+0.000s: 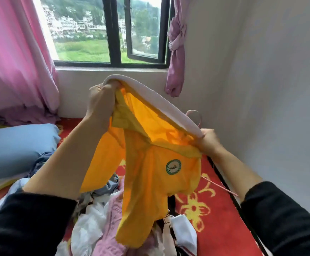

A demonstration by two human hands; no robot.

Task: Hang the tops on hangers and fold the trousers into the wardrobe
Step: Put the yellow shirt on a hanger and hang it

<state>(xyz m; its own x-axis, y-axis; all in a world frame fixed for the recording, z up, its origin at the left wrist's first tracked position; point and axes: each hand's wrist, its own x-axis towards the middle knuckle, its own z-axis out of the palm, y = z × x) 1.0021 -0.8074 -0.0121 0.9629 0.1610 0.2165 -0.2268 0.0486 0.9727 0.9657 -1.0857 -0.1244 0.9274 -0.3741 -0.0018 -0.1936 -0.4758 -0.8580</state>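
Note:
A yellow top with a pale pink collar band and a round green badge hangs in the air over the bed. My left hand grips the collar at its upper left end. My right hand grips the collar's lower right end together with a pink hanger, whose hook shows above the hand and whose arm pokes out below the top. A heap of mixed clothes, pink, white and denim, lies on the bed beneath the top.
The bed has a red cover with yellow flowers. A blue pillow lies at the left. The window and pink curtains are ahead, and a white wall runs close along the right.

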